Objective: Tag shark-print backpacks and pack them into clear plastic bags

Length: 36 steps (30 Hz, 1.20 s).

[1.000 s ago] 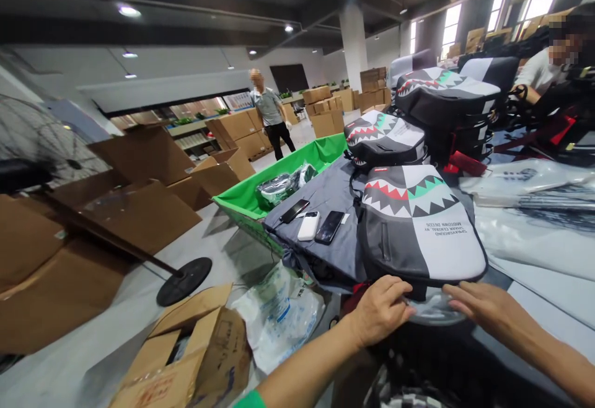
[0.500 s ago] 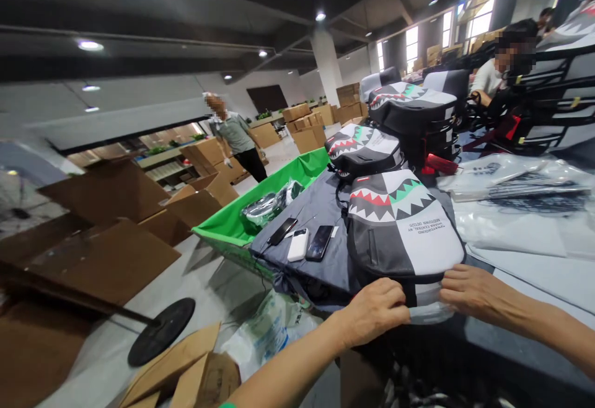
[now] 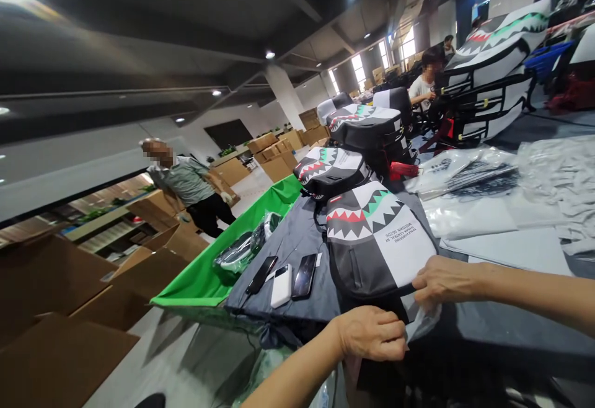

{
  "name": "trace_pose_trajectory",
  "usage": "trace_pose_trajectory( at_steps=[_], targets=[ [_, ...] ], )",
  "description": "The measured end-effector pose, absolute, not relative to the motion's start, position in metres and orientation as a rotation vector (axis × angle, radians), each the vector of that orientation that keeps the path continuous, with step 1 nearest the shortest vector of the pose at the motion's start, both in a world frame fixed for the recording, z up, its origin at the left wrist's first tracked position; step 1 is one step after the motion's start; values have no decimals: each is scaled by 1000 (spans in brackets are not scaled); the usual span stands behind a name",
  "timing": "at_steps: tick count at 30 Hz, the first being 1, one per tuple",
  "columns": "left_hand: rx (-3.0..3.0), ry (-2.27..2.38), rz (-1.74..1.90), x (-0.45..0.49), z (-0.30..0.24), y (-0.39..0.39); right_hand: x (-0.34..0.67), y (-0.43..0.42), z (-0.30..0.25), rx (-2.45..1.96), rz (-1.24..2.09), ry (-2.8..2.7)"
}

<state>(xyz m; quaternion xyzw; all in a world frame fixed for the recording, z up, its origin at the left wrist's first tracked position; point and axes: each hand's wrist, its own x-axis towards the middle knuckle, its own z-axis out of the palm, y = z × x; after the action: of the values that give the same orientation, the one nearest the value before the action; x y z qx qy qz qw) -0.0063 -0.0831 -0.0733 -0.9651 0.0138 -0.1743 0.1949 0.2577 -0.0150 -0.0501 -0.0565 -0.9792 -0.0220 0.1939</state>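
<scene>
A black, grey and white backpack (image 3: 379, 240) with a red, white and green shark-teeth print lies flat near the table's front edge. Below its near end, a clear plastic bag (image 3: 425, 322) stretches between my hands, only partly visible. My left hand (image 3: 374, 333) is closed on the bag's left side, fingers curled. At the backpack's near right corner, my right hand (image 3: 441, 283) pinches the bag's other side. Just behind lies another shark-print backpack (image 3: 332, 172).
Left of the backpack lie two dark phones (image 3: 304, 276) and a white power bank (image 3: 281, 285). A green-lined bin (image 3: 195, 287) holds plastic-wrapped items. Clear plastic bags (image 3: 469, 209) lie right, with stacked backpacks (image 3: 493, 79) behind. A person (image 3: 188, 181) stands left; another (image 3: 423, 88) sits beyond the table.
My view has turned right. My right hand has drawn nearer my left, and the plastic between them is bunched more. The person at the left appears closer.
</scene>
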Motion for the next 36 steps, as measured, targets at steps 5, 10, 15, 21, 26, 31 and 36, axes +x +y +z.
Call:
trace_pose_trajectory(
  at_steps=[5, 10, 15, 21, 26, 31, 36],
  targets=[
    [-2583, -29, -565, -6, -68, -82, 261, -8, -45, 48, -137, -2893],
    [-2564, -128, -459, -9, -72, -97, 269, -15, -44, 114, -371, -2927],
    [-2486, -270, -487, -10, -101, -123, 282, -33, -69, 124, -540, -2787],
    [-2399, -425, -687, -13, -137, -137, 300, -56, -125, -192, -536, -2452],
    [-2528, -433, -566, -11, -114, -152, 316, -90, -161, -753, -110, -2156],
    [-2807, -1111, -426, 29, -85, -137, 299, -102, -158, -1154, 778, -1529],
    [-3057, -1817, 95, 63, -61, -111, 259, -89, -154, -1144, 1062, -1295]
  ],
)
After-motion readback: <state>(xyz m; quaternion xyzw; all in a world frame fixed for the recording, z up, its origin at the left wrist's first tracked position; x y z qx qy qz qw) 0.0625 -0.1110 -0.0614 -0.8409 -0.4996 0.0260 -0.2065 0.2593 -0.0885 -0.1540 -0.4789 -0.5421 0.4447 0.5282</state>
